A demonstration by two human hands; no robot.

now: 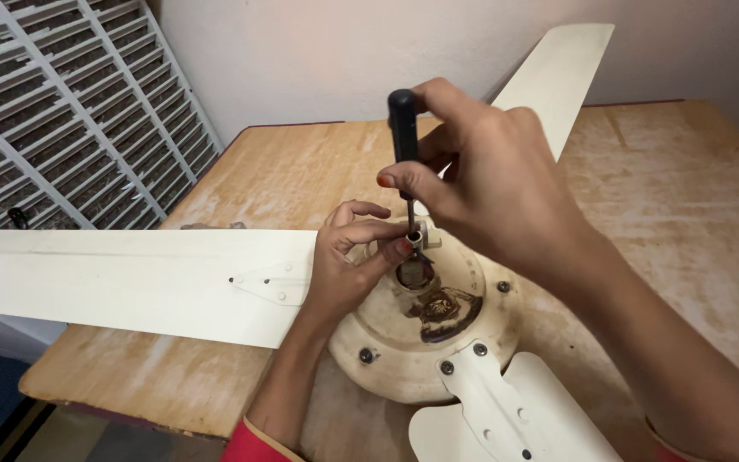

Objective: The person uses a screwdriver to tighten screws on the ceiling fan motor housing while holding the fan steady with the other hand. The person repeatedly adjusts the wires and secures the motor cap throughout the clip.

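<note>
A cream ceiling fan lies on a worn wooden table (677, 188), its round motor housing (404, 342) facing up. My right hand (489, 184) grips a black-handled screwdriver (402, 128) held upright, its tip down at the short shaft (416, 233) in the hub's middle. My left hand (348, 261) rests on the housing, with thumb and fingers pinching that shaft beside the tip. One blade (121, 282) stretches left, another (549, 77) points to the far wall, and a third (506, 411) comes toward me.
A white slatted grille (62, 111) leans at the left beside the table. A plain wall (318, 51) stands behind. Dark screws (368, 354) dot the housing rim. The table's near-left edge (130, 411) drops to the floor.
</note>
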